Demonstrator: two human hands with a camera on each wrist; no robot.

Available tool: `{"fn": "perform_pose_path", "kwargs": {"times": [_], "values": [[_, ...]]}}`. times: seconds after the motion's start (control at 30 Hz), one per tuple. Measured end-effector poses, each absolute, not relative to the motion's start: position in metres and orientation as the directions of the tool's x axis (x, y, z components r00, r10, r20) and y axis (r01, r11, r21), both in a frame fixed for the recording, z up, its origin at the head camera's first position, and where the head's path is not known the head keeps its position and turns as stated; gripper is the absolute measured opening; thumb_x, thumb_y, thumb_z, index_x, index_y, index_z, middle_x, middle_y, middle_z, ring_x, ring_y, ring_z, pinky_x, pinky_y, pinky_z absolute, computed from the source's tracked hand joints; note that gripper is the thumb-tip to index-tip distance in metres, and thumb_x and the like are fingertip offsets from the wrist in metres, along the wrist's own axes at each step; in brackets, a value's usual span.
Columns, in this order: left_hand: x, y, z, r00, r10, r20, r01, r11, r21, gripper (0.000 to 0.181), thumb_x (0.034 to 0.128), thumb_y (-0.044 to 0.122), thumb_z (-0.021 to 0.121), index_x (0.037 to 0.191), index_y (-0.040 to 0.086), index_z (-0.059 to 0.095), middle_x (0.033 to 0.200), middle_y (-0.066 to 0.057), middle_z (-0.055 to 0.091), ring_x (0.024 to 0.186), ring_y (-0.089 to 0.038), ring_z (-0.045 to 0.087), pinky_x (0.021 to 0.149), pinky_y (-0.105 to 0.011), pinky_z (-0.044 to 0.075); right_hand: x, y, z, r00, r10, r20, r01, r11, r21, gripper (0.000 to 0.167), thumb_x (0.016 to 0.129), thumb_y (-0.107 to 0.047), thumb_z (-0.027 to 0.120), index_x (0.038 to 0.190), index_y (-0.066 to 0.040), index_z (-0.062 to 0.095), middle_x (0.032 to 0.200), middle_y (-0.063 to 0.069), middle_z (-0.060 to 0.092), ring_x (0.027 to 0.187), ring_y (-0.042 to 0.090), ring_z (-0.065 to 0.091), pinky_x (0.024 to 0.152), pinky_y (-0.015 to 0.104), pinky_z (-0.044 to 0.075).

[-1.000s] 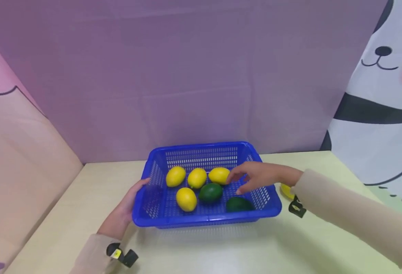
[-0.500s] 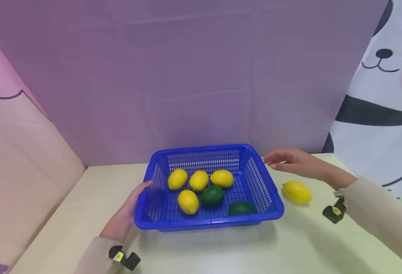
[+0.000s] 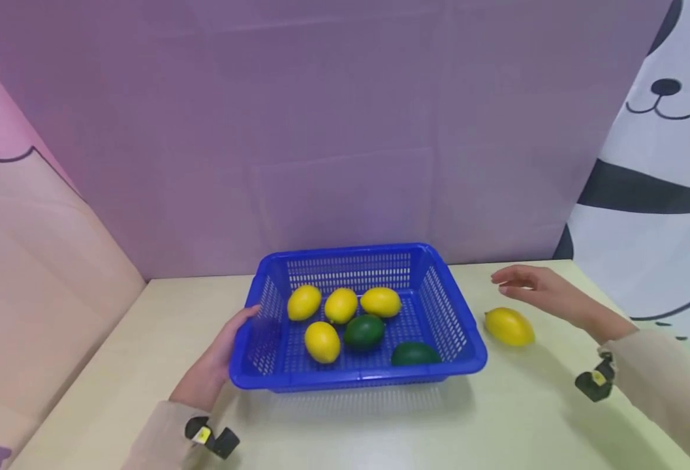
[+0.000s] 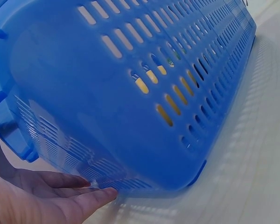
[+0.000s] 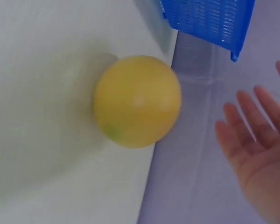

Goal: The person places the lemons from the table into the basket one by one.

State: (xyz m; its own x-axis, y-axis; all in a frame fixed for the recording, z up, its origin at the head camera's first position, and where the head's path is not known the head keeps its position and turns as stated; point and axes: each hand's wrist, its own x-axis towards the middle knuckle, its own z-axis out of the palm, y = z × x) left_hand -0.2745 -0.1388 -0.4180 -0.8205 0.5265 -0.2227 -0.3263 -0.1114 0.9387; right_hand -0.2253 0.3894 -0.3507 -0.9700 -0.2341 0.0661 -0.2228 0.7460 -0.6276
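A blue slotted plastic basket [image 3: 359, 376] stands on the table. My left hand [image 3: 218, 349] grips its left end, the thumb over the rim; in the left wrist view its fingers [image 4: 91, 199] lie along the outside wall. Several yellow lemons [image 3: 322, 343] and two dark green oval fruits, a middle one [image 3: 364, 333] and one near the front right corner [image 3: 415, 353], lie in the basket. Outside it, to the right, one lemon [image 3: 509, 327] rests on the table. My right hand [image 3: 547, 294] hovers just above and beyond this lemon, holding nothing, its fingers relaxed and apart from it.
The pale table [image 3: 356, 431] runs back to a purple cloth wall [image 3: 345, 143]. A panda-print sheet [image 3: 644, 254] hangs on the right, and a pink and beige sheet [image 3: 39, 261] on the left. Each sleeve carries a small black wrist device.
My right hand has moved right from above the basket to near the lemon on the table, which now shows fully. The left hand keeps its grip on the basket.
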Motion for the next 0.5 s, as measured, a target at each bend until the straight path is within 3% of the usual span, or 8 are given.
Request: {"fn": "perform_pose_path", "kwargs": {"times": [0.23,0.5], "values": [[-0.275,-0.14,-0.417,-0.809,0.546,-0.219,-0.327,-0.107,0.939,0.073,0.0974,0.048,0.027,0.148,0.003,0.002,0.126,-0.01,0.05,0.109,-0.021,0.055,0.094,-0.039,0.045,-0.221,0.402,-0.366,-0.982,-0.189,0.021,-0.156,0.74,-0.654,0.044,0.1,-0.028,0.046,0.132,0.003,0.046,0.131,0.027,0.049,0.116,0.041,0.05,0.093,0.058,0.043],[-0.275,-0.139,-0.417,-0.802,0.559,-0.213,-0.329,-0.115,0.937,0.072,0.0972,0.047,0.027,0.149,0.004,0.0,0.129,-0.012,0.046,0.111,-0.022,0.054,0.095,-0.039,0.045,-0.217,0.412,-0.385,-0.983,-0.182,-0.021,-0.121,0.735,-0.667,0.049,0.1,-0.031,0.045,0.134,0.005,0.043,0.134,0.029,0.046,0.119,0.045,0.045,0.094,0.063,0.038]]}}
